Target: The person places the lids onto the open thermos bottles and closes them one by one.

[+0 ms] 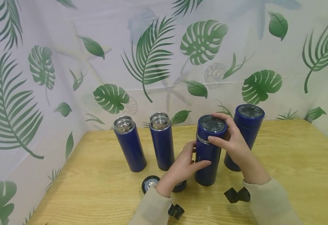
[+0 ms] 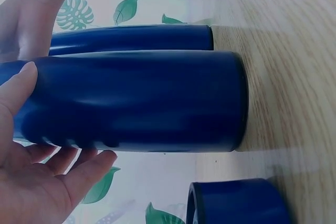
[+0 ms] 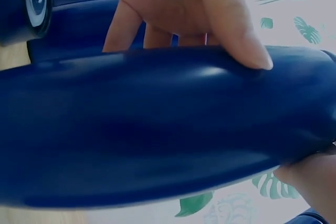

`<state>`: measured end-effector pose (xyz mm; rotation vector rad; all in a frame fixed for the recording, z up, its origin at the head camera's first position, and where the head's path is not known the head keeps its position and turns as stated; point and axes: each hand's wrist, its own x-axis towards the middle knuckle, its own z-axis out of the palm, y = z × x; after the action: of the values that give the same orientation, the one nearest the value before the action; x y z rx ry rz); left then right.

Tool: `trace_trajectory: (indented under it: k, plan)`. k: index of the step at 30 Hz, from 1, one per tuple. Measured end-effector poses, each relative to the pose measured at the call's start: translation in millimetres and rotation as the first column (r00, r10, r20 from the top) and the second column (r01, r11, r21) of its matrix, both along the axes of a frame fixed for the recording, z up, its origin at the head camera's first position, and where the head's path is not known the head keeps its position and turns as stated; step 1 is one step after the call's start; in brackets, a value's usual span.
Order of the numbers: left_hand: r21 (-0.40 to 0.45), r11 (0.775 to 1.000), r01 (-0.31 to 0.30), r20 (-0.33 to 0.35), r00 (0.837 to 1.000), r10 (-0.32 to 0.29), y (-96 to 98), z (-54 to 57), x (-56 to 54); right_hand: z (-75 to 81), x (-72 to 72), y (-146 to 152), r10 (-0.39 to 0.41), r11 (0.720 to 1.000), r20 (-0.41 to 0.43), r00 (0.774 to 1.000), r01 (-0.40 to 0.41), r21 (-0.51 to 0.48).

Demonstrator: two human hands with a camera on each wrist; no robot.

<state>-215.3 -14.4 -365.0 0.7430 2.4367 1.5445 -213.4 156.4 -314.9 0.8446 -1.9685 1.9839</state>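
Note:
A dark blue thermos flask (image 1: 207,172) stands upright on the table in the head view. My left hand (image 1: 182,164) grips its body, thumb on the near side and fingers round the left. On top is its blue lid (image 1: 212,125) with a dark glossy cap face, which my right hand (image 1: 234,145) holds between thumb and fingers. A silver band shows between lid and body. In the left wrist view the flask body (image 2: 136,100) spans the frame. The right wrist view has my left thumb across the flask (image 3: 157,124), while only part of my right hand (image 3: 315,179) appears.
Two blue flasks without lids, one at the far left (image 1: 131,150) and one beside it (image 1: 162,147), show steel mouths. Behind my right hand stands a lidded flask (image 1: 249,131). An upturned lid (image 1: 149,184) and another lid (image 1: 179,187), partly hidden, lie near my left wrist.

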Motion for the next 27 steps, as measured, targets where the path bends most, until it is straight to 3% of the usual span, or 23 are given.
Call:
trace_trajectory:
  k: [6,16,27]
  plan:
    - [-0.006,1.000,0.003,0.000,1.000,-0.003,-0.6,1.3,-0.2,0.0,-0.5,-2,-0.014,1.000,-0.004,1.000,0.014,0.013]
    - [-0.001,1.000,0.019,-0.041,0.999,-0.019,-2.2,0.3,0.2,-2.5,0.8,-13,-0.189,0.979,-0.008,0.982,0.189,0.074]
    - [-0.004,1.000,0.014,-0.035,0.999,-0.014,0.8,0.2,0.5,-2.1,2.6,-10,-0.147,0.989,-0.040,0.988,0.148,0.009]
